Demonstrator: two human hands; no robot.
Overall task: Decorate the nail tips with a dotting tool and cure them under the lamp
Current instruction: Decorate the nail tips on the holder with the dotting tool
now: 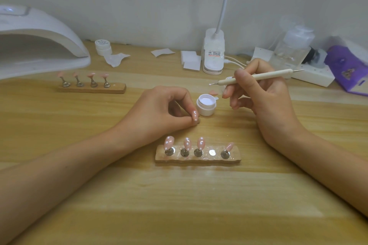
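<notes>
My left hand pinches a pink nail tip with white dots, held just above the table beside an open white gel pot. My right hand grips a cream dotting tool, its white-tipped end pointing left above the pot. A near wooden holder carries three dotted pink tips, one bare magnet spot and one plain pink tip at the right. A second wooden holder with several pink tips stands in front of the white curing lamp at the far left.
At the back stand a closed white jar, paper wipes, a clip lamp base, a clear pump bottle, a white power strip and a purple packet. A loose pink tip lies behind the pot.
</notes>
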